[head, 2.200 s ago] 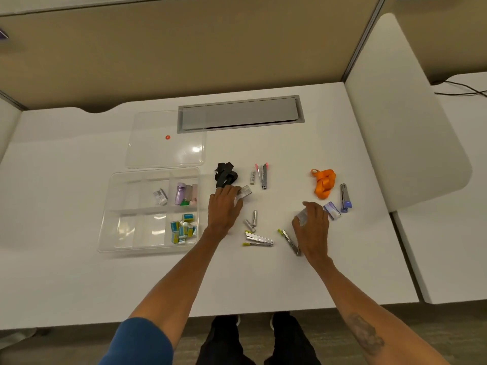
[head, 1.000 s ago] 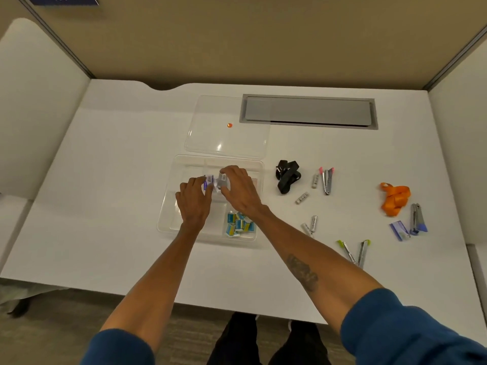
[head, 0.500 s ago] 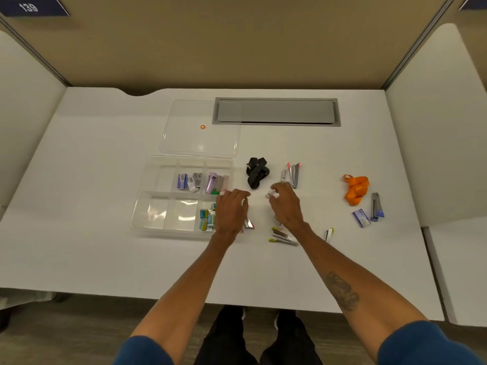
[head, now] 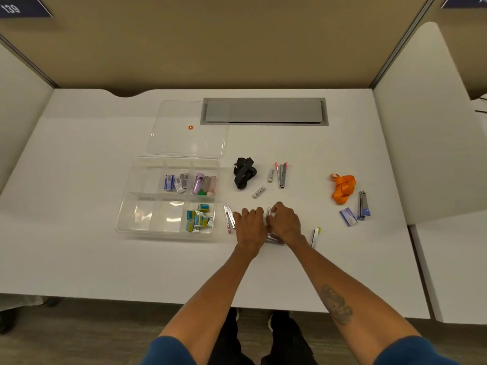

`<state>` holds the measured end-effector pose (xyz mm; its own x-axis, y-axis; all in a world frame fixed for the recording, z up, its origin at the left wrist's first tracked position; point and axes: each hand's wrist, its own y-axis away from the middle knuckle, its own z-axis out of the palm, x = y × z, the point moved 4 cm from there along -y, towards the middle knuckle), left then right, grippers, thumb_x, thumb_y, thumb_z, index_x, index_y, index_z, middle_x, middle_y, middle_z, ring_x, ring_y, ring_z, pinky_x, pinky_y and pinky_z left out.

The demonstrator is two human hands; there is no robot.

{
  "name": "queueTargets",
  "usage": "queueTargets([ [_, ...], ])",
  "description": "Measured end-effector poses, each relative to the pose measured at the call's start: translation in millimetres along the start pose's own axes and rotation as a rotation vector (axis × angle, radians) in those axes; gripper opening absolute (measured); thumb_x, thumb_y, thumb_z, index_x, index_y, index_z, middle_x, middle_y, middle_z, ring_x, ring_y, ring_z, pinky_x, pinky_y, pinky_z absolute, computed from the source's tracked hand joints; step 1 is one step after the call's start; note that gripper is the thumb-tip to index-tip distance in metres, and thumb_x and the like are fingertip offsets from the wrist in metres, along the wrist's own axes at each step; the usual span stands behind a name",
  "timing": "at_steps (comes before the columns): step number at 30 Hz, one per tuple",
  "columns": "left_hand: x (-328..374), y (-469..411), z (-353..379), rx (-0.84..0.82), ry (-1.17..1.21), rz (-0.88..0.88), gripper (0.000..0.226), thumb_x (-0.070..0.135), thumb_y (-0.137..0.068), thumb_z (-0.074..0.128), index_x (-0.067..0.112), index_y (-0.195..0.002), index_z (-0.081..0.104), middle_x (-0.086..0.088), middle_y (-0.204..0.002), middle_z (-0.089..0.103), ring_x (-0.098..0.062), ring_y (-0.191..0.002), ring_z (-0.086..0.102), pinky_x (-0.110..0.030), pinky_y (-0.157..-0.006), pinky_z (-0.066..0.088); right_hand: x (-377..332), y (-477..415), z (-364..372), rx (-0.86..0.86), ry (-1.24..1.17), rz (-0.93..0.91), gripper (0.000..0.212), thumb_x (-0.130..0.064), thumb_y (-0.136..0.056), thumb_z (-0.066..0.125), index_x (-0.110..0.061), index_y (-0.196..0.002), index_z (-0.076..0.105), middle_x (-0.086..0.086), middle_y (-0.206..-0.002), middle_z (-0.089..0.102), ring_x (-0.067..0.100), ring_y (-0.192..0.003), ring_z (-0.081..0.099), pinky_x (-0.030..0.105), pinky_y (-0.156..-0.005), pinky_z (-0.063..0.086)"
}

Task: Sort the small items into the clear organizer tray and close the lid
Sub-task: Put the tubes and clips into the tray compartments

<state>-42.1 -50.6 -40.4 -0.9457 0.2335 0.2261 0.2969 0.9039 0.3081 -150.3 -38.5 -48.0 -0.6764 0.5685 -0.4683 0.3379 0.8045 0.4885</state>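
The clear organizer tray (head: 126, 217) lies open at left, with small boxes and tubes in three compartments. Its clear lid (head: 184, 143) lies flat behind it. My left hand (head: 249, 227) and my right hand (head: 286, 222) rest side by side on the table right of the tray, fingers curled over small silver tubes (head: 268, 213) and a mini stapler (head: 275, 239). What each hand grips is hidden. Another mini stapler (head: 229, 218) lies just left of my left hand, and one (head: 315, 235) to the right.
A black strap (head: 243, 173), two small tubes (head: 258, 192), a pink-tipped stapler (head: 281, 175), an orange strap (head: 342, 188), a blue stapler (head: 363, 205) and a small blue box (head: 347, 216) lie scattered on the white table. A grey cable hatch (head: 263, 111) sits at the back.
Both hands left the tray and moved right to the loose items in front. They have drawn together over the tubes and stapler.
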Motion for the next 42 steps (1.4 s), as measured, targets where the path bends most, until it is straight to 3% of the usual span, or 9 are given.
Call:
queueTargets([
  [7,11,-9,2,-0.01,-0.003,-0.005,0.019,0.019,-0.094,0.044,0.014,-0.108,0.056,-0.007,-0.096,0.069,-0.029,-0.098,0.055,-0.042,-0.087,0.035,1,-1,2,0.062,-0.01,0.029,0.024,-0.026,-0.093,0.055,-0.006,-0.107,0.059,0.014,-0.107,0.067,0.031,-0.098,0.063,0.042,-0.085,0.052],
  [18,14,-14,1,-0.09,0.001,-0.041,0.033,0.021,-0.095,0.051,0.017,-0.127,0.043,-0.013,-0.107,0.066,-0.035,-0.105,0.056,-0.046,-0.095,0.038,4,-7,4,0.096,-0.04,0.093,0.023,-0.028,-0.092,0.055,-0.007,-0.1,0.061,0.012,-0.1,0.068,0.029,-0.091,0.063,0.038,-0.077,0.05],
  [25,-11,-29,-35,0.12,0.211,-0.08,0.029,0.022,-0.096,0.048,0.024,-0.125,0.049,-0.009,-0.103,0.066,-0.03,-0.103,0.057,-0.041,-0.083,0.038,-32,-15,-7,0.157,-0.354,0.138,0.019,-0.024,-0.083,0.061,-0.017,-0.099,0.066,0.004,-0.101,0.07,0.028,-0.095,0.065,0.033,-0.076,0.046],
  [33,-136,-17,-93,0.371,0.402,-0.334,0.039,0.037,-0.09,0.059,0.028,-0.127,0.05,-0.004,-0.117,0.066,-0.029,-0.111,0.055,-0.046,-0.094,0.042,-148,-6,36,0.033,-0.423,-0.084,0.02,-0.024,-0.082,0.061,-0.021,-0.101,0.068,0.0,-0.104,0.071,0.021,-0.095,0.065,0.035,-0.082,0.052],
  [37,-199,1,-96,0.306,0.241,-0.439,0.041,0.034,-0.091,0.058,0.025,-0.129,0.049,-0.008,-0.113,0.068,-0.031,-0.107,0.057,-0.045,-0.09,0.043,-203,12,74,-0.008,-0.227,-0.299,0.023,-0.022,-0.085,0.058,-0.016,-0.105,0.068,0.004,-0.11,0.069,0.023,-0.096,0.065,0.031,-0.077,0.049],
  [42,-244,22,-82,0.205,0.079,-0.442,0.038,0.03,-0.091,0.057,0.02,-0.128,0.051,-0.008,-0.11,0.068,-0.031,-0.106,0.06,-0.041,-0.086,0.044,-236,30,118,0.0,0.052,-0.54,0.02,-0.021,-0.092,0.056,-0.008,-0.105,0.065,0.01,-0.107,0.067,0.027,-0.095,0.065,0.033,-0.075,0.05],
])
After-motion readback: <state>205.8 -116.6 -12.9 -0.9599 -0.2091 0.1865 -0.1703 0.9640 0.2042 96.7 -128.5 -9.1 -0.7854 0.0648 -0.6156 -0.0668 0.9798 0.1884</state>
